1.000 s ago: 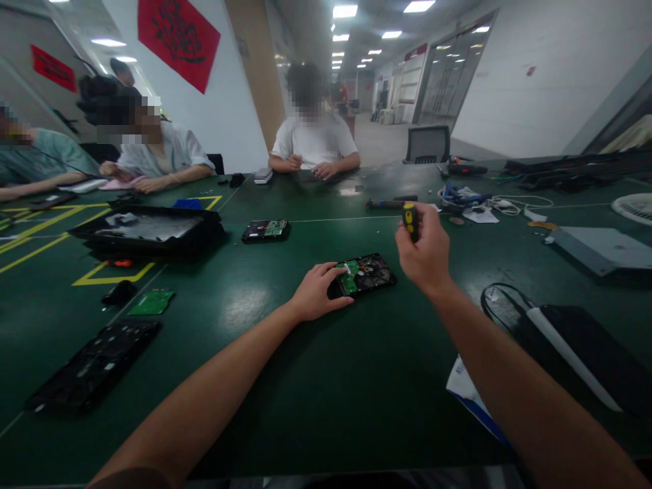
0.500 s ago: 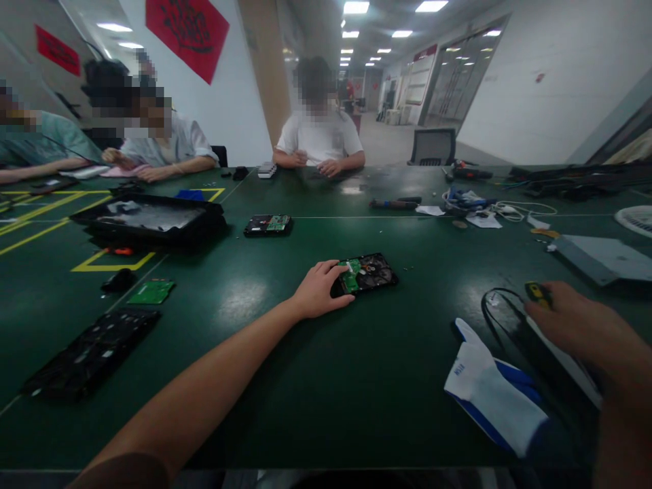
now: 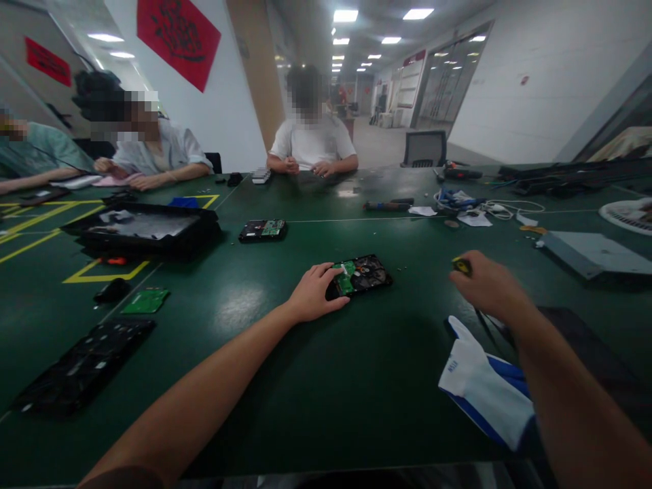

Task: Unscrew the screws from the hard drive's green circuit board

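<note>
One drive (image 3: 371, 274) lies mostly sideways, its left end held in the left grip (image 3: 313, 293), well left of the right grip (image 3: 490, 285), closed round a yellow tool (image 3: 462, 266).

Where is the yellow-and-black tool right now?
In the head view, the tool is in the person's right hand, right of the hard drive and higher in frame than the white-and-blue glove.

Bare hands (image 3: 316, 293), bare forearms (image 3: 214, 388), a dark brownish sleeve (image 3: 127, 478) with a curved edge on the left
</note>
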A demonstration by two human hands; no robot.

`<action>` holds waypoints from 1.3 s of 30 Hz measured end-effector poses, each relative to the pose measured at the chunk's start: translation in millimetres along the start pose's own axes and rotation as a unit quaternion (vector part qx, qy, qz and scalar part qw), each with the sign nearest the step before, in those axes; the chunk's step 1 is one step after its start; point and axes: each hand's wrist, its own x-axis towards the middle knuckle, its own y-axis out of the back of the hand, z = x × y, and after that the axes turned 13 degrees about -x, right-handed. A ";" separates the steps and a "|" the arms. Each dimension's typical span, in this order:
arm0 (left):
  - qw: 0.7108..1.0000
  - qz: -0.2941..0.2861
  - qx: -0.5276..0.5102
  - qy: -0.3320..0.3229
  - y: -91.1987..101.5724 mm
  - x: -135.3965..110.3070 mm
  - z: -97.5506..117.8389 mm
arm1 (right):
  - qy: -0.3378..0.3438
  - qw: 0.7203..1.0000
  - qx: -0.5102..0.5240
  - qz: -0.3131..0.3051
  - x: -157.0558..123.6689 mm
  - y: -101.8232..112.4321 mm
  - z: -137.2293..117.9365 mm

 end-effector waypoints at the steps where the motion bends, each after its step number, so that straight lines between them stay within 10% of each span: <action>1: 1.000 -0.001 -0.001 0.000 0.4 -0.1 0.4 | 0.000 1.000 -0.007 -0.012 9.7 -7.0 -11.9; 15: 1.000 -0.004 0.007 0.009 0.9 1.1 3.7 | 0.013 0.990 -0.104 -0.093 70.9 -75.3 -51.2; 24: 1.000 -0.008 0.002 0.004 3.7 1.9 5.3 | 0.002 0.994 -0.108 -0.032 58.5 -67.5 -66.4; 28: 1.000 -0.026 -0.010 -0.008 6.1 1.3 1.8 | 0.135 0.989 -0.037 0.051 44.0 -56.2 -96.0; 33: 0.997 -0.060 -0.024 -0.035 7.9 -0.6 0.0 | 0.272 0.962 0.019 -0.002 38.8 -49.3 -134.4; 39: 0.995 -0.079 -0.042 -0.052 11.8 -0.9 3.1 | 0.244 0.967 -0.056 -0.039 48.9 -49.9 -142.4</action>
